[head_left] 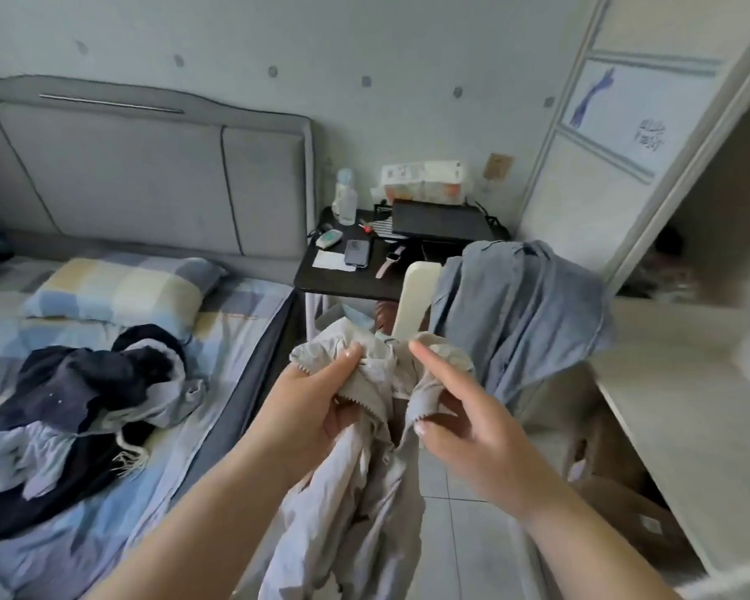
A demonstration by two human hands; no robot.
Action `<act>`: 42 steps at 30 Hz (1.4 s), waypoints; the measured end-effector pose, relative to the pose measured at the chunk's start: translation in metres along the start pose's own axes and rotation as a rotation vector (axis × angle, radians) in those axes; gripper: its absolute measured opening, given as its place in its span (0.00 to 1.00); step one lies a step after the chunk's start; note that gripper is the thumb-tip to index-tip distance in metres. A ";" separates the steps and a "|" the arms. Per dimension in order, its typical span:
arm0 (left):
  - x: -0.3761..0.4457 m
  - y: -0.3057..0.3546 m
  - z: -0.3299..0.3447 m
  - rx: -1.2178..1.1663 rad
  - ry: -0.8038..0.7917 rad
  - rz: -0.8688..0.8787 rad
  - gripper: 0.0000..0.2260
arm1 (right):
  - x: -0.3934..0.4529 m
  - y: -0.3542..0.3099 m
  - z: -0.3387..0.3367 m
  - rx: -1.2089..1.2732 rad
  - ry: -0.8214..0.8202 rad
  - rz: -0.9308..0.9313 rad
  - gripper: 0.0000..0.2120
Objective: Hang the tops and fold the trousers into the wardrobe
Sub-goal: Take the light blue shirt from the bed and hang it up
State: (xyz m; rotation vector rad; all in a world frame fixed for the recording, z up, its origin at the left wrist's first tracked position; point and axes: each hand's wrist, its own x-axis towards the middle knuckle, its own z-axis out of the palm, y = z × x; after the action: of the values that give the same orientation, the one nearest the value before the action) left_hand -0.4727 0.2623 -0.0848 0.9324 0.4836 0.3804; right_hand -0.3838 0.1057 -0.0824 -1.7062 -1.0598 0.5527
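Pale grey zip top [356, 482]; blue-grey garment [520, 313] on cream chair [416, 296]; navy and lilac clothes pile [70, 409]; blue, cream and grey checked pillow [122, 292]; black bedside table [347, 281].

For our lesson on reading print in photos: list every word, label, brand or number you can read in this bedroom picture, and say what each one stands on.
None can be read for certain.
Tissue pack on the bedside table: printing too blurred.
Wardrobe door panel: dark scribble at the right, illegible.
Neck label inside the grey garment held by both hands: too small.
Paper slip beside the phone: no text legible.
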 end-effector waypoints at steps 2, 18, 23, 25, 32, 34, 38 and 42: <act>0.014 -0.018 0.045 0.054 -0.077 0.009 0.08 | -0.012 0.008 -0.043 -0.073 -0.013 -0.003 0.27; 0.103 -0.100 0.250 0.248 -0.494 -0.066 0.09 | -0.064 0.083 -0.230 -0.250 1.047 0.167 0.06; 0.155 -0.105 0.298 0.299 -0.644 0.000 0.24 | -0.049 0.094 -0.281 -0.203 1.204 0.205 0.05; 0.187 -0.104 0.318 0.389 -0.665 0.047 0.36 | -0.035 0.099 -0.304 -0.204 1.248 0.207 0.05; 0.274 -0.079 0.395 0.219 -0.925 -0.080 0.09 | 0.021 0.109 -0.385 -0.227 1.436 0.190 0.07; 0.300 -0.076 0.419 0.154 -0.983 -0.151 0.08 | 0.032 0.111 -0.410 -0.224 1.485 0.178 0.07; 0.344 -0.074 0.473 0.103 -1.089 -0.265 0.09 | 0.041 0.112 -0.463 -0.236 1.540 0.179 0.06; 0.379 -0.077 0.539 0.223 -1.217 -0.265 0.17 | 0.048 0.104 -0.528 -0.376 1.578 0.168 0.08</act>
State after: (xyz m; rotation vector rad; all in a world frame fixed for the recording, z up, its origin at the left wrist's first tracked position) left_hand 0.1455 0.0542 0.0354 1.1180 -0.4814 -0.5052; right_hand 0.0860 -0.1352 0.0316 -1.8313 0.1657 -0.9031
